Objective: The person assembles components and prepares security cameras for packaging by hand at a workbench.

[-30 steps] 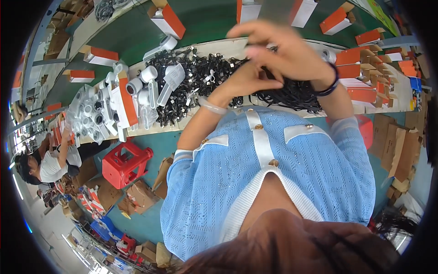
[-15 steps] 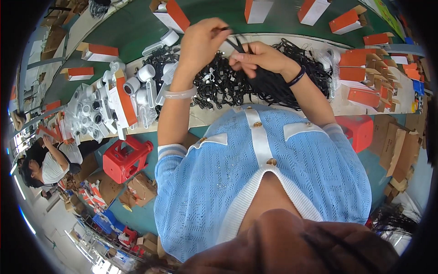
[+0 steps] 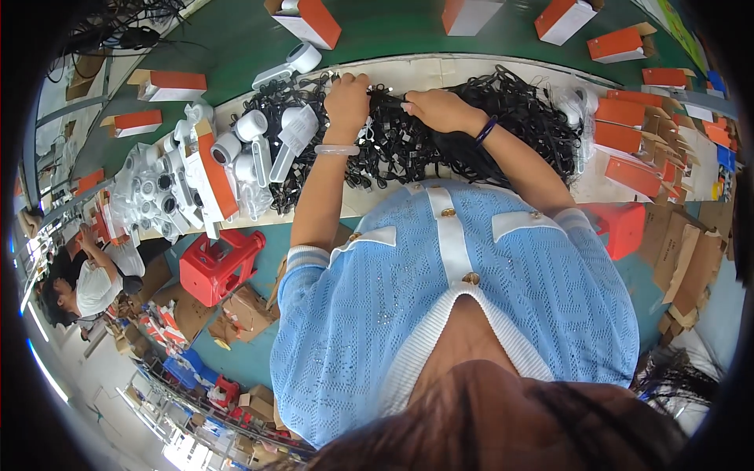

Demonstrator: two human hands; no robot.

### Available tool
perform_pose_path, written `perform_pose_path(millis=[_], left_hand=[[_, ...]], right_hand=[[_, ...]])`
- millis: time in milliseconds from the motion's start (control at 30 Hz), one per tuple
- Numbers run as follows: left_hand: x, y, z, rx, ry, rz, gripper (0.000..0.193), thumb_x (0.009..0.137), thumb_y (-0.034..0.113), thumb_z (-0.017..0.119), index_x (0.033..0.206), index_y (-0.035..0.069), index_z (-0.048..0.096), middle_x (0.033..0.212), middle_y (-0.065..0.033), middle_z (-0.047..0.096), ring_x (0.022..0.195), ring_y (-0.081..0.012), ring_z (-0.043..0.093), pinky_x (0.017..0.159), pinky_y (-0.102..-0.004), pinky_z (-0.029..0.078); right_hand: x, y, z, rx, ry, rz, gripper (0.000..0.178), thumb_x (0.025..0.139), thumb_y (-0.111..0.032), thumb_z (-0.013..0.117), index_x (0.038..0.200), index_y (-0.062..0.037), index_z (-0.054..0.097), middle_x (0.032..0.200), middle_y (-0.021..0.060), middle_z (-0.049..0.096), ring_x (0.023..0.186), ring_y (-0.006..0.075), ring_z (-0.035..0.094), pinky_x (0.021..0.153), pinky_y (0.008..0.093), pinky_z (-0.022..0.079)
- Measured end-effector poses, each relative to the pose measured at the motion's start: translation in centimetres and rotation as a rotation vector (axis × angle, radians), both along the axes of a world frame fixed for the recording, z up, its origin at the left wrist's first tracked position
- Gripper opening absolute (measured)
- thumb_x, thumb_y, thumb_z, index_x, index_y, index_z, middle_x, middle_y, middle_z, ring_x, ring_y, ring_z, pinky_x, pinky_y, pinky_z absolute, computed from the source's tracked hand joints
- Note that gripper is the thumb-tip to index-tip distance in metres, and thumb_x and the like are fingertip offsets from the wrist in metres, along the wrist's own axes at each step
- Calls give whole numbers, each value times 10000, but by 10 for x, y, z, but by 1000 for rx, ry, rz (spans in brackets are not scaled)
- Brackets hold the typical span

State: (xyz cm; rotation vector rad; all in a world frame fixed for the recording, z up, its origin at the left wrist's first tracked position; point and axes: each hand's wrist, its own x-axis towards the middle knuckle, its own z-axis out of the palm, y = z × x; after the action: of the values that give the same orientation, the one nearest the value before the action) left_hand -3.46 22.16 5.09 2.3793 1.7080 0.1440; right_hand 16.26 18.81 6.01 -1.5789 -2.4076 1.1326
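Observation:
A long heap of black cables [image 3: 397, 149] with pale plugs lies along the near side of the bench. Over its far part my left hand [image 3: 347, 102] is closed, its fingers curled round a black cable that they mostly hide. To its right, my right hand [image 3: 441, 110] is closed too, fingertips pinching black cable and pointing toward the left hand. Dark strands fill the gap between the two hands. Just left of my left wrist, a white handheld device [image 3: 295, 133] in a clear bag rests on the cables.
More white devices [image 3: 251, 125] and bagged ones [image 3: 153, 188] crowd the left. Orange-and-white boxes [image 3: 316, 22] stand on the green surface [image 3: 393, 31] beyond, others [image 3: 632, 177] at right. Red stools [image 3: 222, 267] stand below the bench. A co-worker [image 3: 98, 275] is at far left.
Both hands have come down onto the cable heap and moved apart, the left one slightly right. The black strand raised between them earlier no longer shows above the heap.

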Motion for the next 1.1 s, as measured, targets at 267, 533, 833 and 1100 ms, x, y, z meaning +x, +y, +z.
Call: perform_pose_path(millis=[267, 533, 833, 1100], left_hand=[[-26, -18, 19, 82, -162, -129, 193, 700, 87, 679, 829, 65, 537, 792, -101, 596, 829, -304, 575, 669, -400, 472], [-27, -37, 57, -926, -1563, 300, 168, 826, 16, 631, 981, -6, 569, 775, -68, 622, 622, -130, 614, 485, -218, 497], [19, -51, 57, -498, -1205, -65, 50, 826, -17, 589, 849, 14, 556, 768, -86, 621, 585, -129, 598, 486, -222, 466], [74, -46, 56, 512, -588, -462, 121, 736, -1, 603, 846, 48, 594, 863, -86, 588, 827, -283, 598, 688, -326, 503]], right_hand=[[7, -1, 6, 14, 114, 88, 279, 924, -299, 443, 923, -43, 554, 808, 159, 623, 769, 361, 592, 693, 433, 463], [4, 3, 2, 337, 610, -295, 210, 924, -206, 472, 934, -37, 598, 763, 140, 609, 694, 316, 589, 650, 375, 462], [21, -13, 32, 110, 878, -296, 196, 904, -163, 531, 1010, -19, 613, 780, 61, 609, 674, 136, 550, 590, 259, 423], [26, -35, 31, -945, 1812, -822, 310, 939, -367, 467, 939, -69, 551, 889, 25, 536, 763, 134, 500, 636, 272, 409]])
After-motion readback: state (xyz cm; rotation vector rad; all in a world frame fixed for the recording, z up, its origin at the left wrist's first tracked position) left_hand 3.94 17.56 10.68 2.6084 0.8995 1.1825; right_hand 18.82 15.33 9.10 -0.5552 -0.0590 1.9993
